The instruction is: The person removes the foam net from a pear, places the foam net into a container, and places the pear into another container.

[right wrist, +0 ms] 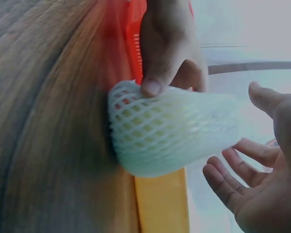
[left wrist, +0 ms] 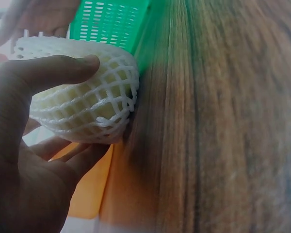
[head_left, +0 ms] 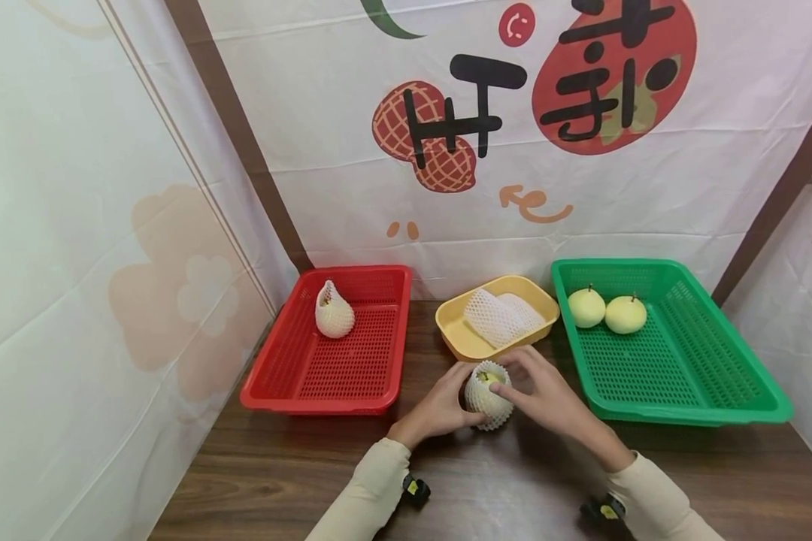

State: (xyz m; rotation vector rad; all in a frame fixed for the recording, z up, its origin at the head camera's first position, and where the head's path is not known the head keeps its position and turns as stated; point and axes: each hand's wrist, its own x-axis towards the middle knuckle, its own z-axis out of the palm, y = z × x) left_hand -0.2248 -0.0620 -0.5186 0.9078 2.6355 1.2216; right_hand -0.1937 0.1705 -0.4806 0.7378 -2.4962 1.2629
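Note:
A pale yellow pear (head_left: 490,378) sits upright on the table inside a white foam net sleeve (head_left: 490,410), its stem showing through the open top. My left hand (head_left: 441,404) grips the sleeved pear from the left, thumb on the near side, fingers behind. In the left wrist view, the left thumb (left wrist: 63,70) presses on the foam mesh. My right hand (head_left: 548,392) is at the sleeve's upper right. The right wrist view shows the right hand (right wrist: 266,165) with thumb and fingers spread, a fingertip at the sleeve's rim.
A red basket (head_left: 406,338) at left holds a sleeved pear (head_left: 334,315). Behind my hands, a yellow tray (head_left: 452,330) carries foam net sleeves (head_left: 501,317). At right, a green basket (head_left: 677,376) contains two bare pears (head_left: 625,315). All stand on the wooden table (head_left: 277,466).

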